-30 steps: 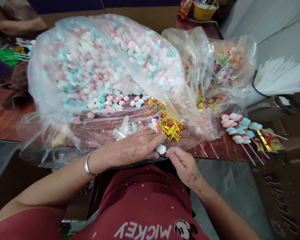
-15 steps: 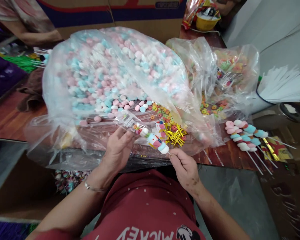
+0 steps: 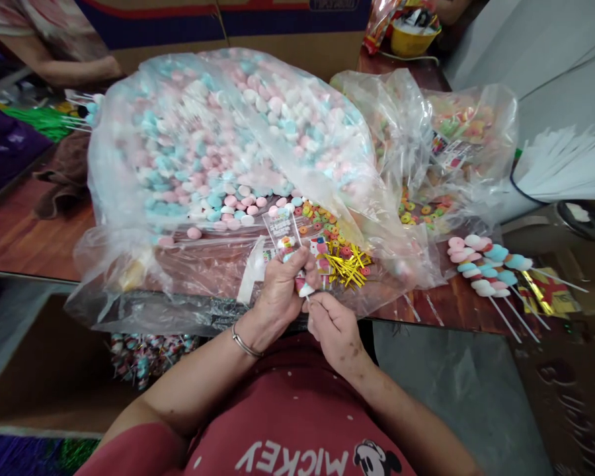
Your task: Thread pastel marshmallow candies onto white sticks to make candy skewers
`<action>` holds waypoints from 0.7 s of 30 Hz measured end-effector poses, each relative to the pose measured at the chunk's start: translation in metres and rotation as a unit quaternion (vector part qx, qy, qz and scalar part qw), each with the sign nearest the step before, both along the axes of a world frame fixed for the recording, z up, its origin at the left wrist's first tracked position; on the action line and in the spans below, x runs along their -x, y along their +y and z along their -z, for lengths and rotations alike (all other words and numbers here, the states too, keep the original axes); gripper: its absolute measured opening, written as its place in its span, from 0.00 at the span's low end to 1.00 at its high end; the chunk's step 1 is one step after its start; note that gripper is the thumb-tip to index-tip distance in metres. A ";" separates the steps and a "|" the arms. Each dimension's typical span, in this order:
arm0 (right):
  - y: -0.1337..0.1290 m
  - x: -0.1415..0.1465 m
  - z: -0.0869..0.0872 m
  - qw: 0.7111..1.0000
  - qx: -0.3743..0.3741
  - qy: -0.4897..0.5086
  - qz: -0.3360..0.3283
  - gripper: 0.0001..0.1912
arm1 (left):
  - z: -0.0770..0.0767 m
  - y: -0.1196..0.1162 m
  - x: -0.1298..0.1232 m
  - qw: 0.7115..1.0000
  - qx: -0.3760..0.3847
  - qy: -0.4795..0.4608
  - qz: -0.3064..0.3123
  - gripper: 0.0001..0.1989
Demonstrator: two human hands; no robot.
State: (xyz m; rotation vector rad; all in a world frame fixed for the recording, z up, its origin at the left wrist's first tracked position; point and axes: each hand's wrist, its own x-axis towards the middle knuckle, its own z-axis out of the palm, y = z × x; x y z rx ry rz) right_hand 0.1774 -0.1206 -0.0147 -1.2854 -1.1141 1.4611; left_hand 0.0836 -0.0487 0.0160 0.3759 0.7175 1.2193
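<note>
My left hand is wrapped round a candy skewer in a clear printed wrapper, whose top end points away from me. My right hand pinches the skewer's white stick just below the lowest candy. Beside my hands, to the right, are gold twist ties and some printed wrappers. Behind them is a big clear bag of pink, white and blue candies, with small fruit-coloured rings spilling near its front. My left fingers partly hide the candies on the skewer.
Several unwrapped candy skewers lie at the table's right edge, near a container of white sticks. A bag of coloured rings is behind. Below left stands a carton with wrapped skewers inside. Another person's arm shows at the upper left.
My left hand has moved right and closed round the wrapped skewer, which now stands more upright in view. My right hand has shifted left with the stick, close to my left hand.
</note>
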 end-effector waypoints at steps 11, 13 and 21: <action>0.003 -0.012 -0.007 0.962 -0.132 -0.238 0.006 0.10 | -0.002 0.017 0.016 0.996 -0.006 0.029 -0.087 0.14; 0.003 -0.013 -0.006 0.930 -0.198 -0.309 0.009 0.10 | -0.002 0.019 0.017 0.994 0.007 0.032 -0.101 0.14; 0.001 -0.011 -0.003 0.750 -0.403 -0.519 0.073 0.13 | -0.003 0.025 0.022 0.987 0.056 0.032 -0.148 0.13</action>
